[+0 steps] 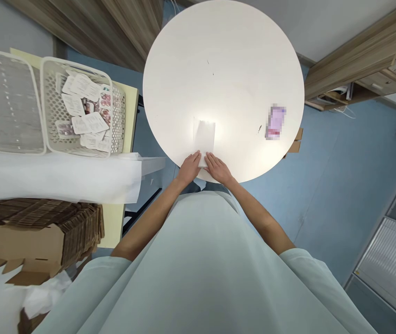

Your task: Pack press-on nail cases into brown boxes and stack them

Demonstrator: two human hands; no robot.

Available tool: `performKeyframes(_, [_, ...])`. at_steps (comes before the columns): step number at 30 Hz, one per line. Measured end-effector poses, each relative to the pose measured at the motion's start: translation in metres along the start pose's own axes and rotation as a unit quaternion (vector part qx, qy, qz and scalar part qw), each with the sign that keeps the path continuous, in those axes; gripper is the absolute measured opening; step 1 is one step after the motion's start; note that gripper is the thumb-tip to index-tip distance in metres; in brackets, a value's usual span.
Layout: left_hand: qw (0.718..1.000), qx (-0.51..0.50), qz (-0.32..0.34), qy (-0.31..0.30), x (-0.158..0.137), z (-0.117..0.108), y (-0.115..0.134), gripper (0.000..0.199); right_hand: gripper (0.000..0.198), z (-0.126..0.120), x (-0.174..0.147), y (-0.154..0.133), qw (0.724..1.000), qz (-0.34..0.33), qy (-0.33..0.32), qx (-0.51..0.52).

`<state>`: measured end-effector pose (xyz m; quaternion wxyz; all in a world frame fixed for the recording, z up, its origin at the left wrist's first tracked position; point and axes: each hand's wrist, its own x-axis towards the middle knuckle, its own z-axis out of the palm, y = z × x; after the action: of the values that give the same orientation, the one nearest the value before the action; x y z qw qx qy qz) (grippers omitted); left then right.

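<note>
A white, translucent packing sheet (204, 135) lies on the round white table (233, 51), close to the edge nearest my body. Its near end is folded or rolled into a narrow band between my hands. My left hand (189, 168) grips the left side of this band, fingers together and pointing away from me. On the right side, my right hand (218, 168) holds the band in the same way. Whether anything is wrapped inside the sheet I cannot tell.
A pixelated pink-purple object (275, 122) lies at the table's right. To the left, a side table (130, 106) bears a white basket (117, 120) of small carded packets, another basket (6, 102), a stack of white sheets (59, 178) and folded brown cardboard boxes (20, 241).
</note>
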<state>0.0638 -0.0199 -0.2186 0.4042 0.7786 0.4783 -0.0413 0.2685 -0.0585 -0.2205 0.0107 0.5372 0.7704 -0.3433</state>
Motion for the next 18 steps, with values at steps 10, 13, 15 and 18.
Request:
performKeyframes(10, [0.98,-0.082,-0.151,0.102,0.04,-0.02,-0.007,0.031,0.057,-0.028,0.036,0.001,0.989,0.123,0.073,0.033])
performKeyframes(13, [0.967,-0.094,-0.21,0.113,0.051,-0.017,-0.007,0.027,0.055,-0.03,0.048,0.004,0.978,0.163,0.11,0.064])
performKeyframes(15, [0.961,-0.105,-0.224,0.12,0.055,-0.016,-0.005,0.025,0.053,-0.032,0.057,0.005,0.971,0.191,0.125,0.072])
performKeyframes(18, [0.958,-0.105,-0.23,0.137,0.058,-0.016,0.0,0.033,0.049,-0.037,0.068,0.007,0.968,0.202,0.139,0.058])
